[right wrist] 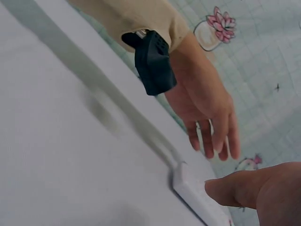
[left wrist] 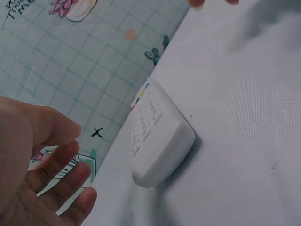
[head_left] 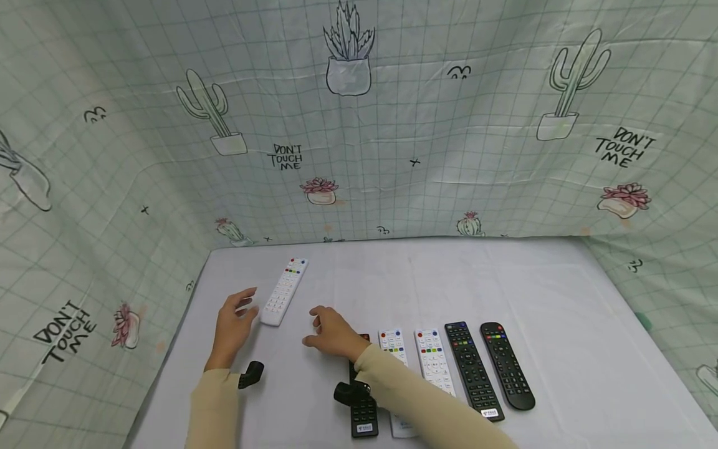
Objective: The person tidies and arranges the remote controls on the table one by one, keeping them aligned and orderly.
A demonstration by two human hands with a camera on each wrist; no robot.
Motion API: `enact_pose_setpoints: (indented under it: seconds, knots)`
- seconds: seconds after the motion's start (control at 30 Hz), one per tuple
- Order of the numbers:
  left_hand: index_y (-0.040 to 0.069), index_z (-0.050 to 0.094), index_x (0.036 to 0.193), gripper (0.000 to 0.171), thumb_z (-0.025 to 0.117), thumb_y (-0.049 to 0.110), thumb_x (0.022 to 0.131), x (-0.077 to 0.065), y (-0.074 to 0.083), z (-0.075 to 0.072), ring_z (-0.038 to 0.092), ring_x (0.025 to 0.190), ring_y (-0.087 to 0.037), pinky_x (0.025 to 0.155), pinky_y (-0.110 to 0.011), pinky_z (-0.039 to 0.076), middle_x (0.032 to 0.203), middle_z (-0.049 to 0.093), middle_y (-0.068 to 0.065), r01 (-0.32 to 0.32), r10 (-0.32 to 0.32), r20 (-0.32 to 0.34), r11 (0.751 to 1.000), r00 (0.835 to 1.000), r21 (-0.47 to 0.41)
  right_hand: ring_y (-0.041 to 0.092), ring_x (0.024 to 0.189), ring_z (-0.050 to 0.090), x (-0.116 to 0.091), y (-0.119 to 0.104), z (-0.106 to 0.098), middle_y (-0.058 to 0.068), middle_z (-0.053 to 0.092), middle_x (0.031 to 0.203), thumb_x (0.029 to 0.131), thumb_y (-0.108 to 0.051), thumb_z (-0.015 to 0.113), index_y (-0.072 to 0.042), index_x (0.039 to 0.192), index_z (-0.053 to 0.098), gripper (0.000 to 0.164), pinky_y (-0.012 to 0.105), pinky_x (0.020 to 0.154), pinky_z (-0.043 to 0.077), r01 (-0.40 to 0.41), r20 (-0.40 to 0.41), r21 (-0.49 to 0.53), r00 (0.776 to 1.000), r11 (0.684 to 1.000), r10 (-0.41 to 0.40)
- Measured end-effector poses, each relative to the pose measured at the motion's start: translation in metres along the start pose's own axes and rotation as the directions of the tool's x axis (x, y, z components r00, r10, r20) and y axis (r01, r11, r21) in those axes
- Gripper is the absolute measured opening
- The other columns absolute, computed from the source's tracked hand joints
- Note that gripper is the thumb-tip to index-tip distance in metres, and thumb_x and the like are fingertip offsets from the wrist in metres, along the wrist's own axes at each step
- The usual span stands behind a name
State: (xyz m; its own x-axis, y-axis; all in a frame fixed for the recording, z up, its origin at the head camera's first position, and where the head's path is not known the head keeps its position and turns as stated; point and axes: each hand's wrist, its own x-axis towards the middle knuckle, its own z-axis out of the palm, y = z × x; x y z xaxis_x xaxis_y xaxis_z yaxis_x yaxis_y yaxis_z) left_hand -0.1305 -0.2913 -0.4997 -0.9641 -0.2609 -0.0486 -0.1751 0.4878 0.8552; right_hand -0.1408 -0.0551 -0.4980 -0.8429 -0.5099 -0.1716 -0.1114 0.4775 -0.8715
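A white remote control (head_left: 285,292) with coloured buttons lies slanted on the table, its top end pointing away. Just to its left is my left hand (head_left: 232,324), fingers loosely bent and holding nothing. To the remote's lower right hovers my right hand (head_left: 332,333), thumb and fingers apart with nothing between them. The left wrist view shows a gap between my left hand (left wrist: 44,160) and the blunt end of the white remote (left wrist: 164,150). In the right wrist view, my right thumb (right wrist: 244,186) shows near the white remote (right wrist: 200,197); the other right fingers are out of sight.
Under and beside my right forearm lie a black remote (head_left: 364,415), a white remote (head_left: 391,340) and another white remote (head_left: 434,362), each partly covered. Farther right are a black remote (head_left: 473,368) and a rounded black remote (head_left: 507,366). Patterned cloth (head_left: 392,125) walls the table's back and sides.
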Motion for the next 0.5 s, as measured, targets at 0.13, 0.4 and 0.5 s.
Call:
enact_pose_setpoints:
  seconds: [0.13,0.4,0.5]
  knots:
    - [-0.004,0.050,0.151,0.047,0.053,-0.004,0.104,0.003,-0.002,-0.002,0.043,0.144,-0.042,0.120,-0.052,0.037,0.154,0.045,-0.026,0.014,-0.014,0.007,1.000,1.000,-0.011,0.017,0.090,0.055,0.011,-0.006,0.014,0.013,0.062,0.111,0.092,-0.011,0.079,0.009,0.143,0.054,0.060,0.036,0.083,0.053,-0.029,-0.023,0.000,0.999,1.000,0.029]
    - [-0.005,0.049,0.151,0.047,0.053,-0.004,0.104,0.010,-0.004,-0.004,0.045,0.143,-0.042,0.117,-0.053,0.041,0.154,0.047,-0.027,0.029,-0.029,0.019,0.999,0.999,-0.014,0.028,0.107,0.063,0.031,-0.012,0.035,0.019,0.061,0.121,0.093,-0.016,0.079,0.009,0.148,0.047,0.068,0.041,0.094,0.056,-0.065,-0.073,0.011,0.995,0.998,0.065]
    - [-0.006,0.049,0.151,0.047,0.052,-0.005,0.104,0.016,-0.004,-0.005,0.047,0.142,-0.043,0.117,-0.055,0.042,0.153,0.048,-0.028,0.016,-0.016,0.027,1.000,1.000,-0.013,0.034,0.118,0.062,0.037,-0.014,0.040,0.023,0.058,0.127,0.093,-0.016,0.078,0.011,0.150,0.043,0.072,0.045,0.100,0.055,-0.068,-0.098,0.032,0.993,0.997,0.070]
